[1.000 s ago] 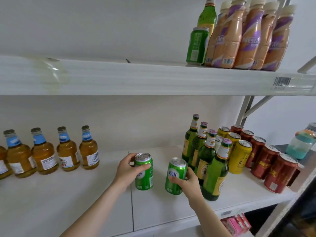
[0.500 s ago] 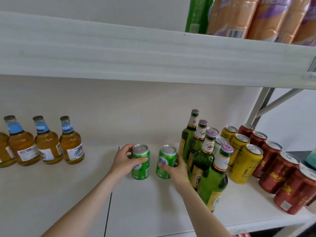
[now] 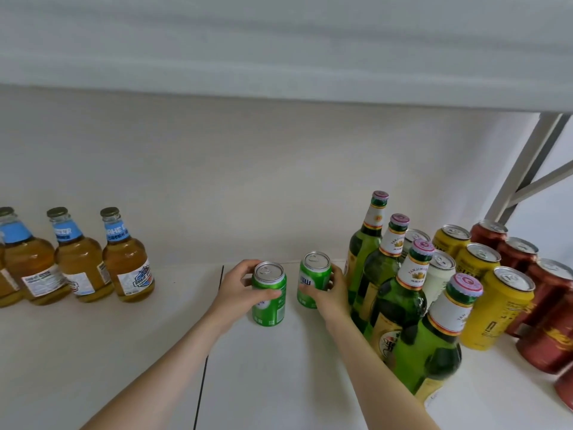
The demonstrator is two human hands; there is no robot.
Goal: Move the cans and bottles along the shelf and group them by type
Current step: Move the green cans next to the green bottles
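Nearest: green bottles stood in row at right, front one beside right forearm. Left hand wrapped around near green can, thumb across front, can upright on shelf. Right hand closed around far green can, just left of bottles, slightly behind first can; cans close, narrow gap between. Farther right: yellow cans, then red cans. Far left, well apart: amber bottles with blue neck labels, near back wall.

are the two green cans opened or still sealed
Still sealed. The left green can, held by the left hand, and the right green can, held by the right hand, both show pull tabs lying flat on unbroken lids.
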